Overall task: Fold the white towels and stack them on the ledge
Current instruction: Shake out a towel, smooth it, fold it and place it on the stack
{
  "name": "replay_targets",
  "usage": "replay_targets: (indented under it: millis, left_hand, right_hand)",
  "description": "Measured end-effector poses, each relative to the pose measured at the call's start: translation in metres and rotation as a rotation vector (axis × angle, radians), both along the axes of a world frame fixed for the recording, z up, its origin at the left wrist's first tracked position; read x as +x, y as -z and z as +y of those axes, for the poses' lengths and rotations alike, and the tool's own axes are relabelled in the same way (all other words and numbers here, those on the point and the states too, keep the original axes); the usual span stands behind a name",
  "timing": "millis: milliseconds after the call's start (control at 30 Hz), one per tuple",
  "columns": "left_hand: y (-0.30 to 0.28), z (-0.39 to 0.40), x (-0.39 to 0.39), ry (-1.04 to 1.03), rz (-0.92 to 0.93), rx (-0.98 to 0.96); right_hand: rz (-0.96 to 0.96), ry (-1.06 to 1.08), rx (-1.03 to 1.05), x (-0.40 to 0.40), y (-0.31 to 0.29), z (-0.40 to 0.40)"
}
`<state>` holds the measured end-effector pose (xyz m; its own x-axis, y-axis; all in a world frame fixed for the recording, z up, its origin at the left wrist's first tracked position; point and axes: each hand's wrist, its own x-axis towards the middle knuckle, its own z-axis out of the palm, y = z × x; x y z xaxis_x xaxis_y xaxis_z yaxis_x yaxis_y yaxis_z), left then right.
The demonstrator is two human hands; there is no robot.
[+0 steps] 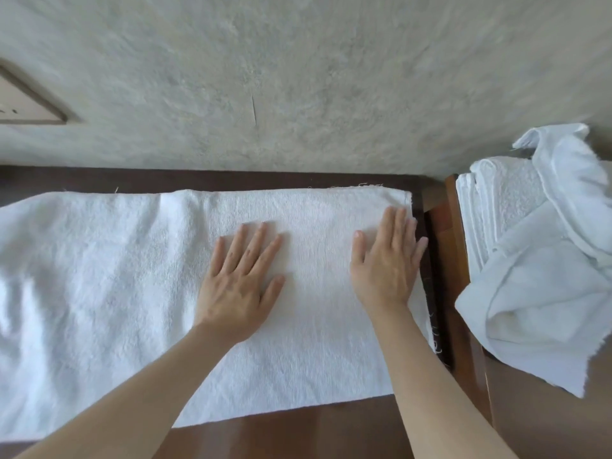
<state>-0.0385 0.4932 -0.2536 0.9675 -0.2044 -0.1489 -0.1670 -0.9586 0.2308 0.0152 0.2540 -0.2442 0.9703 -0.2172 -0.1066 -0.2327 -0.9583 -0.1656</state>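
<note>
— Towel [139, 286], white, lies spread flat across the dark wooden worktop [298, 432]; it runs from the 9 o'clock edge of view to just short of the worktop's right end; its far edge sits close under the rough grey wall [298, 77] at 12 o'clock.

— And the hands?

— Both lie palm-down on it; the left hand [240, 286] rests near the centre with its grip spread, fingers straight and fanned toward 1 o'clock; the right hand [387, 260] rests at 3 o'clock from it, near the towel's right edge, fingers straight and close together, pointing to 12 o'clock; neither pinches any cloth.

— Is the cloth smooth?

— Smooth under and between the hands; rumpled toward 9 o'clock; loose threads show along the right hem.

— What lies further right?

— A raised wooden ledge [460, 260], at 3 o'clock, just beside the worktop; on it a stack of folded towels [490, 210], edges facing the worktop; a loose crumpled towel [546, 293] drapes over the stack and hangs toward 5 o'clock.

— Anything at 10 o'clock?

— A pale framed panel [26, 101] on the wall, cut off by the view.
</note>
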Motion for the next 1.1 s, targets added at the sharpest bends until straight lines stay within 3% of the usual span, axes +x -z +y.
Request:
replay_targets:
  millis: [33, 133, 167, 333, 433, 500, 733, 867, 967, 1100]
  left_hand:
    - [0.001, 0.0, -0.001, -0.016, 0.0, 0.02]
    - [0.003, -0.007, 0.003, -0.021, -0.03, 0.035]
    - [0.005, -0.007, 0.003, -0.011, -0.045, 0.039]
    - [0.006, -0.006, 0.004, 0.02, -0.075, 0.072]
    - [0.007, -0.006, 0.002, 0.014, -0.074, 0.074]
    - [0.007, -0.005, 0.004, 0.023, -0.076, 0.08]
    - [0.002, -0.005, 0.002, 0.037, -0.044, 0.02]
    - [-0.006, -0.017, -0.029, 0.065, -0.132, -0.094]
    - [-0.001, -0.023, -0.072, 0.004, -0.068, -0.006]
    - [0.004, -0.017, -0.076, 0.034, -0.054, 0.071]
  right_hand:
    - [-0.031, -0.064, 0.02, 0.002, -0.001, 0.013]
    - [-0.031, -0.522, 0.01, 0.001, 0.003, 0.031]
    - [-0.004, -0.548, -0.008, 0.005, 0.004, 0.022]
    - [0.09, -0.057, -0.06, 0.031, -0.003, -0.012]
    - [-0.052, -0.345, -0.001, 0.009, -0.004, 0.032]
    - [-0.015, -0.548, 0.019, -0.012, 0.002, 0.037]
    - [0.057, -0.133, -0.009, -0.022, -0.005, -0.006]
    - [-0.001, -0.288, 0.093, -0.097, -0.006, 0.03]
    - [0.027, -0.444, -0.006, -0.129, 0.007, 0.021]
    - [0.04, -0.281, -0.055, -0.122, 0.009, -0.017]
